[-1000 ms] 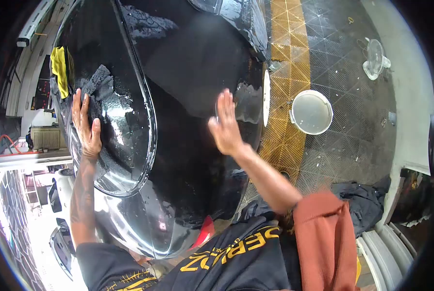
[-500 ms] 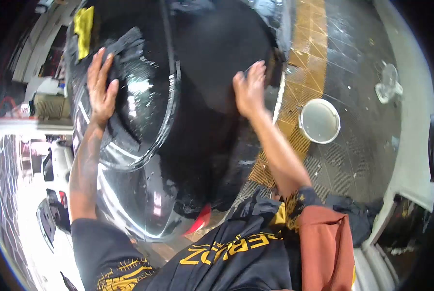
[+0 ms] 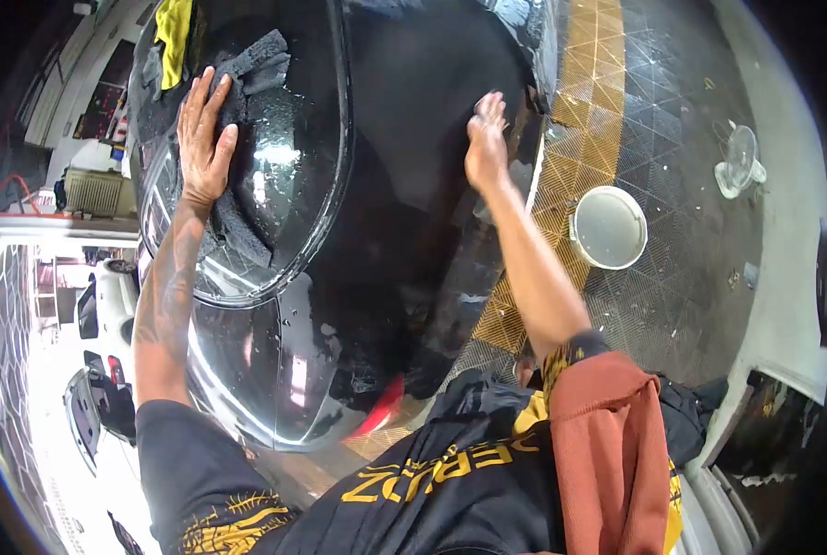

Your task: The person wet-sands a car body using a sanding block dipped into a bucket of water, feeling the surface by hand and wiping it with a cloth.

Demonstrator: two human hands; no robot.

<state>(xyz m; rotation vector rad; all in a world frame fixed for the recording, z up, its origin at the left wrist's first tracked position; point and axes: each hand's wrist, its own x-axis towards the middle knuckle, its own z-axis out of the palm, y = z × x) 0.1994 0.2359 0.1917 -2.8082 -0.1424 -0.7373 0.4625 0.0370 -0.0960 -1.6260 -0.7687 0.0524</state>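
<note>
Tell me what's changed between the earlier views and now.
The right hand has shifted across the black car toward its edge nearest the bucket. No grasp or release shows. The left hand stays by the dark cloth; the yellow cloth stays on the car, the bucket on the floor.

Large yellow capitals (image 3: 420,480) printed across the black shirt (image 3: 376,529) just left of the rust-red cloth (image 3: 610,467), a Z and an E made out among them, the full word not surely read, a smaller yellow line printed alongside, too small to be read.
</note>
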